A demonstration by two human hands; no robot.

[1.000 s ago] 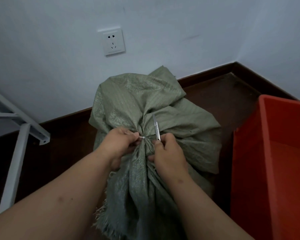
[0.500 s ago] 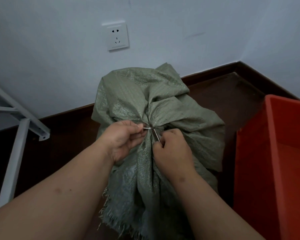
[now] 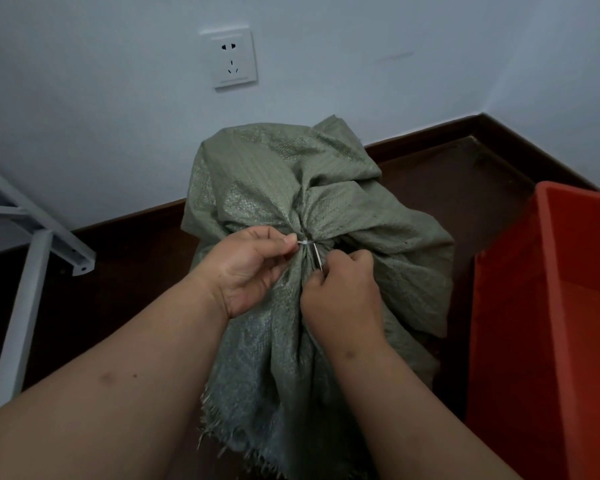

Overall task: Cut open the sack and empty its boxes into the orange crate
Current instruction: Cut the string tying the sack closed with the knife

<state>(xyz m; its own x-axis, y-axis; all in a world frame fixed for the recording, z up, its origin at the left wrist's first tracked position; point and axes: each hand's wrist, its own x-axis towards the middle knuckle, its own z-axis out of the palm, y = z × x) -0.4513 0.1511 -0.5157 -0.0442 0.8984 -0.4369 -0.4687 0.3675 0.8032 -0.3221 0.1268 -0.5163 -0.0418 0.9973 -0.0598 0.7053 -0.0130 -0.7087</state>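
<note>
A green woven sack (image 3: pixel 278 188) stands on the dark floor against the wall, its neck gathered and bound by a white tie (image 3: pixel 305 243). My left hand (image 3: pixel 250 268) pinches the end of that tie. My right hand (image 3: pixel 340 292) grips a thin metal blade (image 3: pixel 317 259), whose tip rests at the tie. The frayed open end of the sack hangs toward me. The boxes inside are hidden. The orange crate (image 3: pixel 499 306) stands at the right, its inside bare where visible.
A white metal frame (image 3: pixel 32 271) stands at the left on the floor. A wall socket (image 3: pixel 232 60) is above the sack. A dark skirting board (image 3: pixel 430 133) runs along the corner behind the sack.
The blade, which pointed up past the tie, has been drawn down so only a short length shows at the tie. Both hands stay at the sack's neck.
</note>
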